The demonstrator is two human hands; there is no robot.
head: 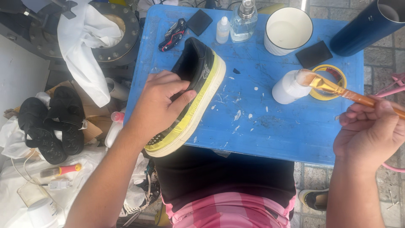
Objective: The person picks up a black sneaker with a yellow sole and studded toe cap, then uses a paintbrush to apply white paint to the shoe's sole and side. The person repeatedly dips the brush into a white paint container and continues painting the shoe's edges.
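**Shoe held on blue table, brush lifted over jar**

Blue table (270, 139), paint-flecked, across the upper middle of the view. Dark blue cylinder (366, 26) lying over its far right corner. Black shoe (197, 63) with yellow-taped pale sole tilted on its side at the table's near left edge, heel toward the far side, toe overhanging toward the lap. Left hand (162, 103) wrapped over the shoe's upper, fingers curled closed around it, thumb pressed along the yellow tape. Right hand (371, 133) at the near right, fingers pinched shut on the orange handle of a flat brush (333, 88); bristles, whitish, touching or just above the small white jar (287, 88) — cannot tell which. White mug (288, 29) at the far side, clear bottle (244, 20) and small dropper bottle (222, 29) beside it. Yellow tape roll (337, 76) just right of the jar. Black sandals (50, 124) on the ground, well left of the table.
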